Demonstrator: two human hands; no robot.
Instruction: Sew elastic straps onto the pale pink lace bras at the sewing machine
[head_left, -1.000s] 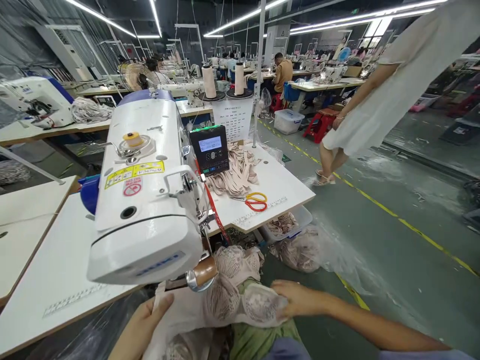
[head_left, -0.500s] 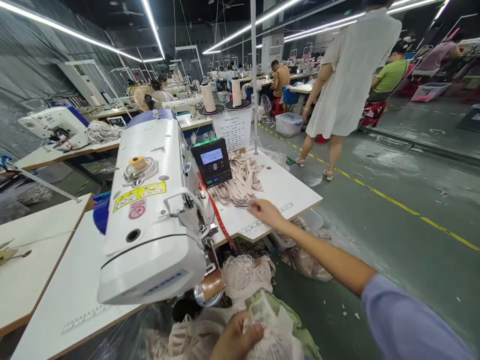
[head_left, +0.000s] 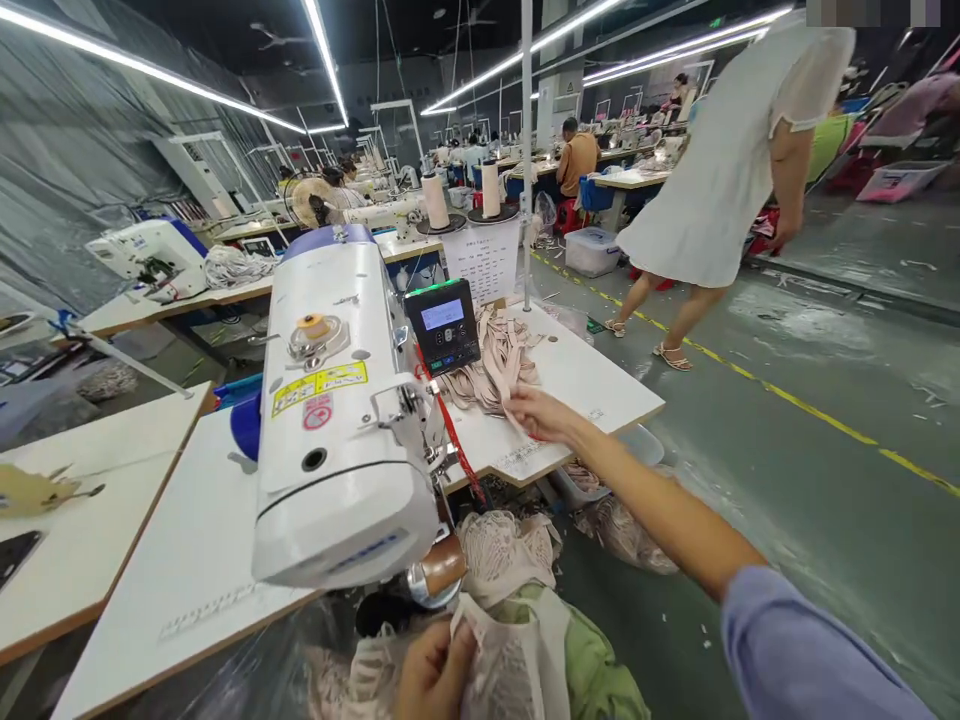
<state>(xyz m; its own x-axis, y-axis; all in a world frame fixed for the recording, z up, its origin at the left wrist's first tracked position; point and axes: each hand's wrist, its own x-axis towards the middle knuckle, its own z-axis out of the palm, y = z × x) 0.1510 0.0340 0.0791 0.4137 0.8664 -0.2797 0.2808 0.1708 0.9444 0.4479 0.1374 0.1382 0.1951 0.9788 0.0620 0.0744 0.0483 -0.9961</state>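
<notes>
The left grip pinches one bra; the right grip, one strip at one heap on the tabletop; two spools behind.

The near sewing machine looks smooth and glossy — its low fitting shiny metal. To the right, matt cloth straps on a smooth tabletop; nearer, a garment of textured lace.

Red prohibition sign on sewing machine; wording illegible.
</notes>
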